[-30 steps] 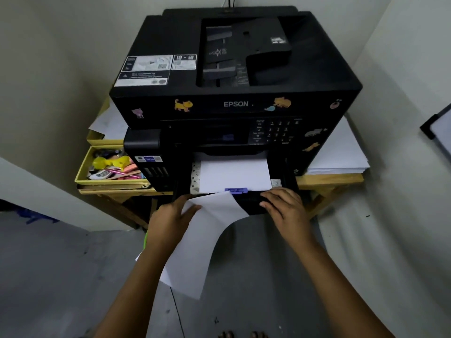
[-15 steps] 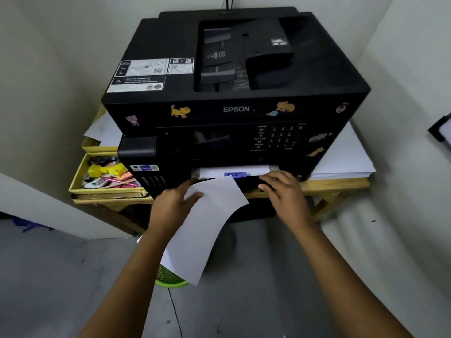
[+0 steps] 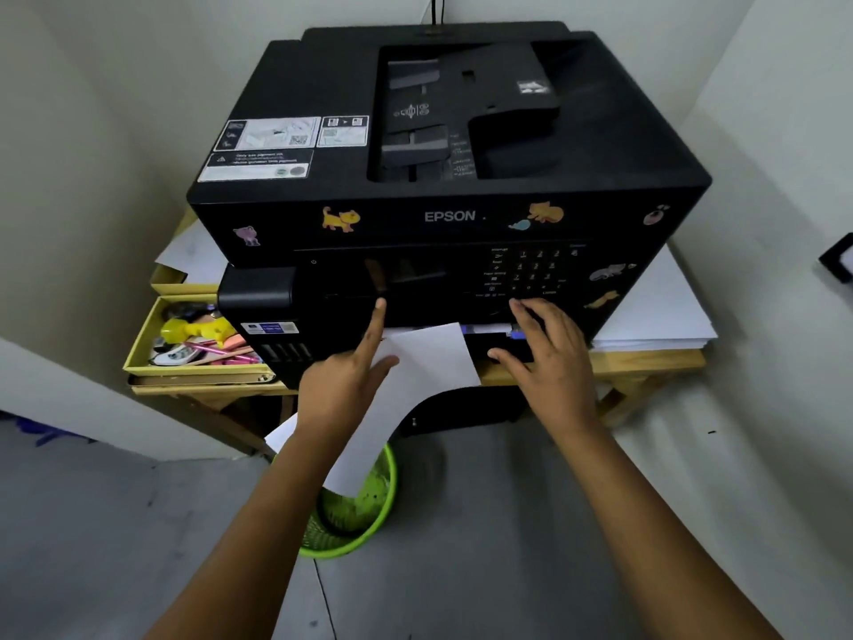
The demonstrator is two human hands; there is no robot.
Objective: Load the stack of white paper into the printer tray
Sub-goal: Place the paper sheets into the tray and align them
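At the near front of the black printer, the tray sits almost pushed home, its white paper barely showing. Right hand rests on the tray front, fingers spread. Left hand pinches a loose sheet, forefinger pointing up. Thin and floppy, the sheet likely handles best gripped along an edge.

A small home-office corner between plain pale walls: a big black multifunction printer dotted with cartoon animal stickers sits on a light wooden table. Beside it stand yellow trays of stationery, a pile of white sheets, and a lime-green mesh wastebasket on the grey floor.
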